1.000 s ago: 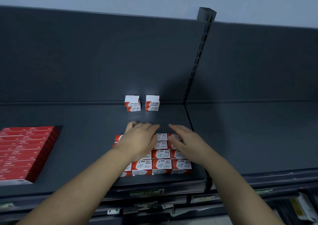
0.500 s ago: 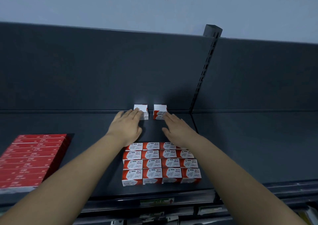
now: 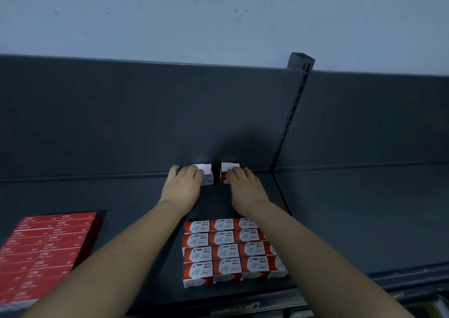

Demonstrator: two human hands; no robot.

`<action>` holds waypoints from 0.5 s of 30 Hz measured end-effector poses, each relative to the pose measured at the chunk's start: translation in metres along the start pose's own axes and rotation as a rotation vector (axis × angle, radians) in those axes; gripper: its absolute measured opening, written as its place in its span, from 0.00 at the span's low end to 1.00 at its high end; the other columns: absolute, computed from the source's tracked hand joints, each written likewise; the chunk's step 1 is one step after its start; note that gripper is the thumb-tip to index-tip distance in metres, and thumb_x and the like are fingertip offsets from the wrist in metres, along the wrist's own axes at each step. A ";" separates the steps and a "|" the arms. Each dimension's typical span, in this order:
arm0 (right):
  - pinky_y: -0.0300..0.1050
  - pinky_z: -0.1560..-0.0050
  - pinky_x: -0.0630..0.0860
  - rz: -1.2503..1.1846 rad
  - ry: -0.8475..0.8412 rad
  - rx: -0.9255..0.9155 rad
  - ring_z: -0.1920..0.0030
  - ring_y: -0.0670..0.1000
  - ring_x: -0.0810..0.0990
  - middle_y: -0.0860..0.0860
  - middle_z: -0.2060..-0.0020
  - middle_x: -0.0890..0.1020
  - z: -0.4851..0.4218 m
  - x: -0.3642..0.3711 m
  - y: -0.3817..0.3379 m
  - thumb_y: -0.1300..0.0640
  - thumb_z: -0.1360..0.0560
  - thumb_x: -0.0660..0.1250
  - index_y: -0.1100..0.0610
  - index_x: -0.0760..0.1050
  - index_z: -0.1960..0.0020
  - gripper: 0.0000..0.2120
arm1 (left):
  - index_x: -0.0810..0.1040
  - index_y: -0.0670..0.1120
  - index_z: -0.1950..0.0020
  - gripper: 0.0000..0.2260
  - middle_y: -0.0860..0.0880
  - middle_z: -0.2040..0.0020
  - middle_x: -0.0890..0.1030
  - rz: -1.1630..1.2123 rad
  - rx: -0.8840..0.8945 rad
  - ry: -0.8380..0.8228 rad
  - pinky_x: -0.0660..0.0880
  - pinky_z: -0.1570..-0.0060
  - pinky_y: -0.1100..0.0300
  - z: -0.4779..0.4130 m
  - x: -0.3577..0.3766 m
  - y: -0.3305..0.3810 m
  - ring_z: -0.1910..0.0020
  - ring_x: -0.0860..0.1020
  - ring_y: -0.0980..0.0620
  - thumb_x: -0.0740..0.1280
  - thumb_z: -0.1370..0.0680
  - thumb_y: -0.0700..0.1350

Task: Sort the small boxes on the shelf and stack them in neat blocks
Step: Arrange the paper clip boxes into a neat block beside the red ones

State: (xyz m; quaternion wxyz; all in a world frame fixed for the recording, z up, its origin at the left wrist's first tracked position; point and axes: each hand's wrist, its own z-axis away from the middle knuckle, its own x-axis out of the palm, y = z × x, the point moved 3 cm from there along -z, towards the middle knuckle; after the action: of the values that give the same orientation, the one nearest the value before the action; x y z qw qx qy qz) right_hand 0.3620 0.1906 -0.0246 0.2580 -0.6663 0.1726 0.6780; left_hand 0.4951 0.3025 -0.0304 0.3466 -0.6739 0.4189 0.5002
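Head camera looks down at a dark shelf (image 3: 364, 220). At the very back of it, against the dark back panel (image 3: 121, 123), stand two small piles of little red and white boxes. They are side by side with a gap between them.

The left hand (image 3: 185, 187) reaches to the left pile (image 3: 208, 175). Its fingers lie over the top and front of that pile and hide its left part. The right hand (image 3: 245, 186) reaches to the right pile (image 3: 230, 165), and its fingers lie over the front of that pile too. Both thumbs are hidden, so I cannot tell if each grip is holding its pile or only touching it. The two hands are near each other but do not touch.

Near the front edge of the shelf sits a neat block of paper clip boxes (image 3: 222, 252), in rows pressed tight together. It lies between the two arms, apart from the hands. Far to the left lies a flat block of long red boxes (image 3: 46, 244). A post with slots (image 3: 290, 128) runs up the back panel on the right.
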 end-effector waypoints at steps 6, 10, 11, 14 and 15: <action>0.55 0.28 0.62 0.053 0.064 0.036 0.23 0.59 0.53 0.52 0.23 0.55 -0.009 -0.007 0.003 0.66 0.26 0.67 0.54 0.56 0.23 0.36 | 0.71 0.48 0.34 0.24 0.48 0.39 0.71 -0.055 -0.043 -0.036 0.62 0.37 0.53 -0.008 0.001 -0.006 0.42 0.73 0.48 0.70 0.28 0.37; 0.51 0.29 0.64 0.061 0.131 -0.007 0.25 0.57 0.60 0.55 0.24 0.61 -0.010 -0.007 0.001 0.68 0.24 0.64 0.59 0.64 0.27 0.27 | 0.72 0.48 0.37 0.22 0.48 0.37 0.71 -0.038 -0.045 -0.021 0.63 0.38 0.55 -0.006 0.002 -0.006 0.42 0.73 0.49 0.68 0.29 0.34; 0.50 0.30 0.65 0.068 0.153 -0.010 0.26 0.57 0.62 0.56 0.26 0.64 -0.010 -0.007 0.000 0.68 0.24 0.64 0.59 0.65 0.29 0.25 | 0.72 0.48 0.38 0.21 0.49 0.38 0.73 -0.029 -0.041 -0.010 0.63 0.39 0.55 -0.006 0.002 -0.007 0.43 0.74 0.48 0.68 0.29 0.33; 0.50 0.36 0.68 0.078 0.208 -0.009 0.32 0.58 0.69 0.56 0.31 0.69 -0.008 -0.006 0.000 0.67 0.25 0.65 0.59 0.65 0.31 0.24 | 0.76 0.47 0.44 0.18 0.49 0.47 0.79 0.009 -0.047 0.026 0.64 0.44 0.55 -0.005 0.003 -0.010 0.50 0.78 0.48 0.72 0.31 0.35; 0.50 0.38 0.69 0.080 0.216 -0.006 0.35 0.58 0.71 0.56 0.33 0.71 -0.008 -0.005 0.001 0.66 0.25 0.66 0.58 0.65 0.31 0.24 | 0.78 0.47 0.47 0.16 0.50 0.49 0.80 0.044 -0.056 0.055 0.63 0.46 0.55 -0.004 0.003 -0.011 0.53 0.78 0.48 0.73 0.32 0.37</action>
State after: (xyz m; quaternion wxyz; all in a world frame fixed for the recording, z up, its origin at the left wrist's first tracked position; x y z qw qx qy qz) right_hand 0.3681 0.1841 -0.0200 0.2086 -0.7289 0.2240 0.6124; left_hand 0.5075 0.3028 -0.0316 0.3049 -0.6874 0.4290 0.5005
